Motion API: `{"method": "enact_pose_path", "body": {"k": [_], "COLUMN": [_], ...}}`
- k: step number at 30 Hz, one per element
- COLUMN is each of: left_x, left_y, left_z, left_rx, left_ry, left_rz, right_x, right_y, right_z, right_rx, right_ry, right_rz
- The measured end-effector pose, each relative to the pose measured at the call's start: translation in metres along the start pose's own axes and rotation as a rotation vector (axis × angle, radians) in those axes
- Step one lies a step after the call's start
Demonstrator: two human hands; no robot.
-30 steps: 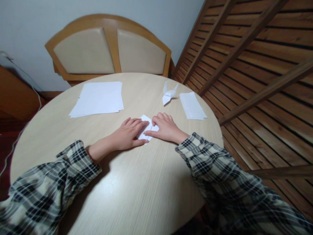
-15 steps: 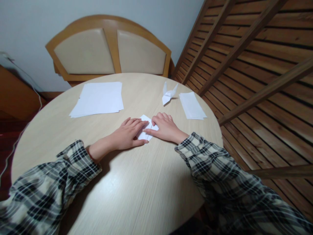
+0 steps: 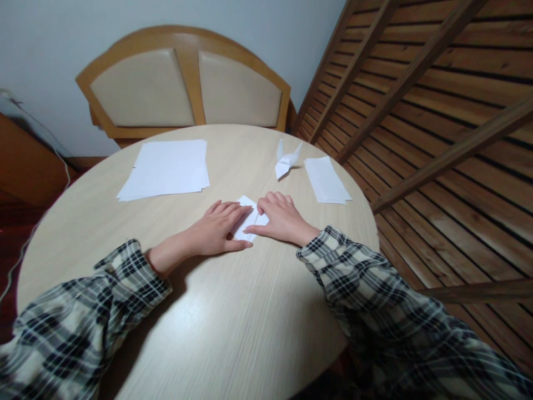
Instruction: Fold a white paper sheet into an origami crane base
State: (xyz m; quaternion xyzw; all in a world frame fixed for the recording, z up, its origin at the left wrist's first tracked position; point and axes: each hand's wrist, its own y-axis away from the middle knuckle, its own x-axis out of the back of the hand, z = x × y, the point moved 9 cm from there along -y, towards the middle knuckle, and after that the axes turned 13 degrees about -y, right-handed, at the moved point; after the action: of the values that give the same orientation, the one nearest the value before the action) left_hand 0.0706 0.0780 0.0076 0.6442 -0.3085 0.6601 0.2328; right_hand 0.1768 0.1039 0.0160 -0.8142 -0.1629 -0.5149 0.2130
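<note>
A small white sheet of folded paper point(image 3: 249, 218) lies flat on the table between my hands. My left hand point(image 3: 220, 226) rests over its left side, fingers stretched out flat and the thumb apart, just below the near edge. On the right side, my right hand point(image 3: 281, 218) has curled fingers at the paper's edge. Its thumb reaches left across the paper and presses near a crease. Parts of the paper are hidden under both hands.
A white origami crane point(image 3: 285, 163) stands beyond my right hand. To its right lie white paper strips point(image 3: 327, 179), and a stack of white sheets point(image 3: 166, 166) is at the back left of the round table point(image 3: 225, 311). A chair point(image 3: 195, 83) stands behind; wooden slats point(image 3: 437, 139) flank the right.
My right thumb has shifted very slightly downward on the folded paper. Both hands otherwise keep their places, and the whole view has drifted a little.
</note>
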Motion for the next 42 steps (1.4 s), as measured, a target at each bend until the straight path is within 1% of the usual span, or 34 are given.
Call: {"method": "enact_pose_path", "body": {"k": [4,10,14,21,27,30,36,42], "left_x": [0.001,0.000,0.000,0.000,-0.001,0.000,0.000,-0.001], "left_y": [-0.001,-0.001,0.000,0.000,0.000,0.000,-0.001,-0.001], "left_z": [0.000,0.000,0.000,0.000,0.000,0.000,0.000,0.000], "left_rx": [0.000,0.005,0.003,-0.002,0.003,0.000,0.006,0.013], "left_ry": [-0.001,-0.021,-0.019,-0.017,-0.015,-0.012,-0.010,-0.013], "left_rz": [-0.003,-0.009,-0.006,-0.021,-0.016,-0.010,-0.008,-0.022], "right_x": [0.000,0.002,0.002,0.001,0.003,0.003,0.002,0.002], "right_y": [0.001,0.004,0.005,0.002,0.007,0.008,0.004,0.005], "right_z": [0.002,-0.007,-0.009,-0.001,-0.012,-0.014,-0.006,-0.007], "right_rx": [-0.022,0.005,0.004,-0.031,0.015,0.030,-0.003,0.020], "right_ry": [-0.041,0.042,0.056,-0.022,0.088,0.107,0.002,0.045], "right_rz": [0.016,0.019,0.004,-0.001,0.021,0.023,0.051,0.074]}}
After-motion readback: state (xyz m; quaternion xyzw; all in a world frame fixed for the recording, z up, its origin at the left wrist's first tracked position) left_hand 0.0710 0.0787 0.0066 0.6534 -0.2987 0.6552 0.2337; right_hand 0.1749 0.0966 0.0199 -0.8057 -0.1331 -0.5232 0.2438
